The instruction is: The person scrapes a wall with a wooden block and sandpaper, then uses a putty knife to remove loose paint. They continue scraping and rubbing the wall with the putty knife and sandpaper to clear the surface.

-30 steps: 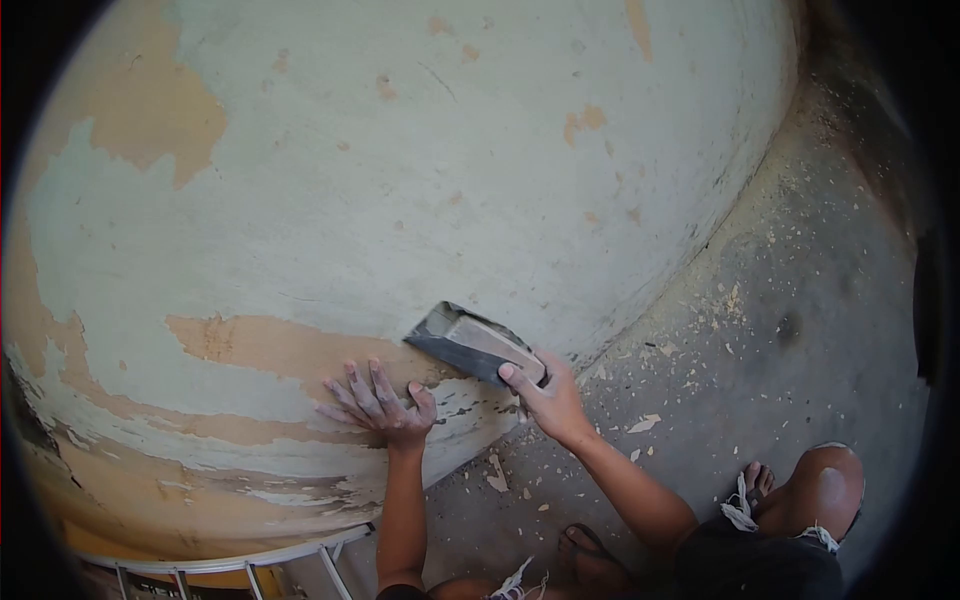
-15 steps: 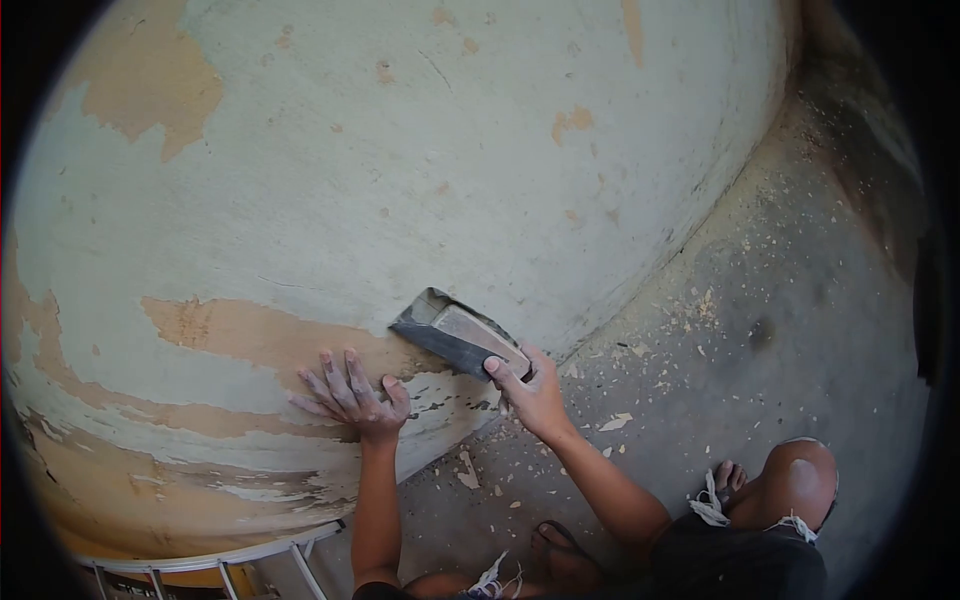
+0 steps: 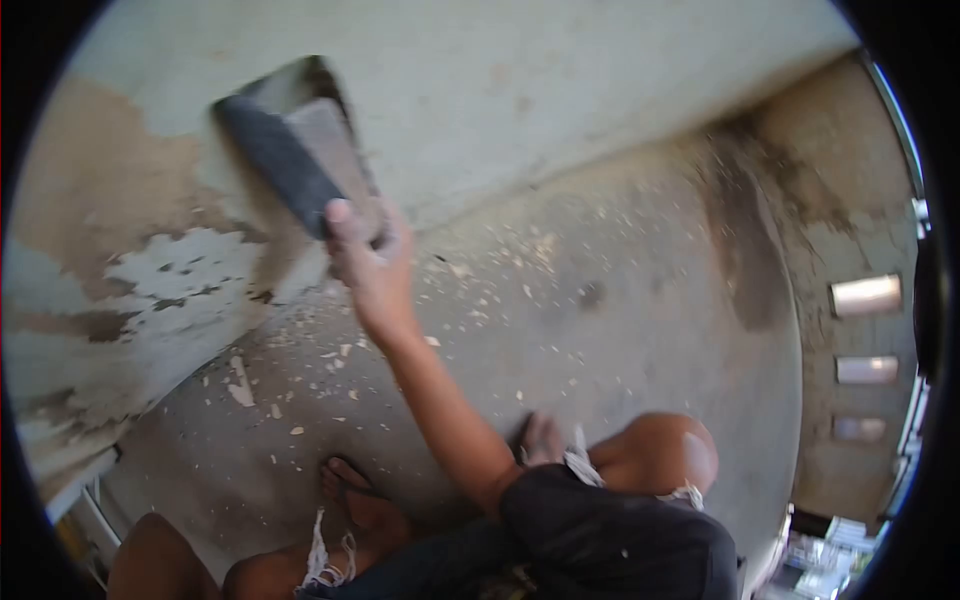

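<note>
At the peeling, curved wall (image 3: 450, 120), we locate the pale block (image 3: 335, 150) and its dark sheet (image 3: 270, 150) in the upper left of the view. Our right hand (image 3: 375, 250) has its grip closed on the near end of the block—thumb on the upper face. Blur obscures whether the sheet contacts the wall. We cannot tell the left hand's grip. Paint flakes (image 3: 240, 385) lie on the floor (image 3: 650, 330)—below the wall, near our sandalled foot (image 3: 360, 495).

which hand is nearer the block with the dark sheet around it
The right: the right hand grips the near end of the block. The left hand is out of view, so its place can't be told.
</note>
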### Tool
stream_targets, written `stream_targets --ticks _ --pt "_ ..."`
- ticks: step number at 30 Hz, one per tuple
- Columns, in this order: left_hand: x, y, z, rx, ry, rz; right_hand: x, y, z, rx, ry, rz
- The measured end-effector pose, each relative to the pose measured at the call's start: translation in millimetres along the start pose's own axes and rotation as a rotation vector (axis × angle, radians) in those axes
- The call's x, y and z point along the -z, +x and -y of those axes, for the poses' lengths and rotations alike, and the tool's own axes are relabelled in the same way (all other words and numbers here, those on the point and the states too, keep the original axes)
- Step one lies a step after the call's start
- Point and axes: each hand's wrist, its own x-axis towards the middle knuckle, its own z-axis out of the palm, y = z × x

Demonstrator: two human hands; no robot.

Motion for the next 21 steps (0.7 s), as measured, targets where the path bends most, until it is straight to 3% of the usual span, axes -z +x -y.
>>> stream_targets --ticks 1,5,10,13,16,18,21 --pt "12.2 3.1 -4.5 -0.011 0.034 -0.008 -3.5 -2.3 2.2 -0.041 0.141 0.045" --pt "-6.2 3.7 -29.0 -0.06 0.047 -0.174 -6.6 -2.4 13.6 -0.013 0.061 -0.015" --pt "26.9 109.8 -31.1 -0.153 -0.099 0.131 -4.4 -17.9 1.2 -0.032 0.188 0.004" --pt "-31.3 153.5 -35.3 -0.277 -0.123 0.15 -12.5 -21.1 -18.8 -0.06 0.131 -0.034" --pt "-74.4 120.9 -1.9 0.063 -0.47 -0.217 -38.9 -21.1 12.9 -0.058 0.18 -0.074" --pt "-71.1 103.8 32.9 0.166 -0.214 -0.022 -45.6 -21.7 40.3 -0.027 0.201 -0.055" --pt "-76.2 88.8 64.7 0.087 0.144 0.337 -43.3 -21.1 27.1 -0.048 0.224 -0.044"
